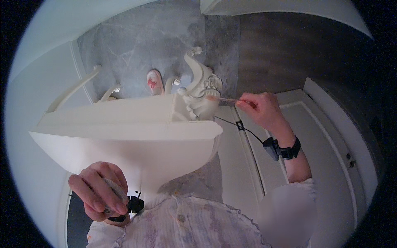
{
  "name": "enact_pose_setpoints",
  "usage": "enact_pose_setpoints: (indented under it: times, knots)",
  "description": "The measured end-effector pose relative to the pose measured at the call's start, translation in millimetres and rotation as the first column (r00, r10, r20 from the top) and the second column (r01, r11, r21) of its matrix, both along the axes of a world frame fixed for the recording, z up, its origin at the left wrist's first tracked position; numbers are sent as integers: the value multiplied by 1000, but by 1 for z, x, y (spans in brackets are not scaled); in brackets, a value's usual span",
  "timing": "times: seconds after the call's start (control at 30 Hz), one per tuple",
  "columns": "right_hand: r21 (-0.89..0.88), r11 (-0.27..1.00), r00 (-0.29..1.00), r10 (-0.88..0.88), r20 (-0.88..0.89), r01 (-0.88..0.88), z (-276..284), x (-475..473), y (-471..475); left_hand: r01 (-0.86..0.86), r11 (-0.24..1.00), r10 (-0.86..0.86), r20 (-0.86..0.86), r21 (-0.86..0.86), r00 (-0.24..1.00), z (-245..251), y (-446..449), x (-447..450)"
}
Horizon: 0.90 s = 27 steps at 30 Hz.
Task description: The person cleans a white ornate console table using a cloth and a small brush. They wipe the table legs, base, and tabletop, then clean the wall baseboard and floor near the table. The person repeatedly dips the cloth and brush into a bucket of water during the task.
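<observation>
Cream-coloured furniture (108,114) with a carved, curved leg (198,73) at its right end lies before me, its legs pointing away. My right hand (263,108) pinches the handle of a thin brush (228,99); its tip meets or overlaps the carved ornament (211,88) at the top of the leg. Close to my body at the lower left, my left hand (100,189) has its fingers curled around a pale greyish thing (114,189), perhaps a cloth, partly hidden by the fingers. Both wrists wear black straps with small devices.
Beyond the furniture is a grey marbled floor (133,40), with dark wood-look flooring (279,49) to the right. A slipper or shoe with a red bow (154,82) shows past the furniture. White panelled doors (319,133) stand at right; a black cable (252,133) runs from my right wrist device.
</observation>
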State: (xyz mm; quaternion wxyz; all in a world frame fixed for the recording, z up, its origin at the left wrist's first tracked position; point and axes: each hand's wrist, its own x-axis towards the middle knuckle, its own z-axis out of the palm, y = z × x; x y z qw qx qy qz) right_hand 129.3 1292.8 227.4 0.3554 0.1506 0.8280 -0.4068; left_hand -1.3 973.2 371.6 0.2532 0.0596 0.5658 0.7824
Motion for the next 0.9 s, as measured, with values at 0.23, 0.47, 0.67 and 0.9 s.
enact_pose_setpoints:
  times: [0.23,0.47,0.67,0.9]
  knots:
    - [34,999,991,-15,-136,20,-21,-2,0,54,998,-54,0,-33,999,3,6,-1]
    - [80,996,976,-11,-216,29,-28,2,-1,38,999,-38,6,-31,999,5,4,4]
    - [56,998,957,-13,-290,31,-29,2,-3,-16,999,17,22,-43,1000,8,7,6]
    - [59,994,967,-76,-242,93,-33,11,-6,-31,999,34,111,-27,993,15,16,10]
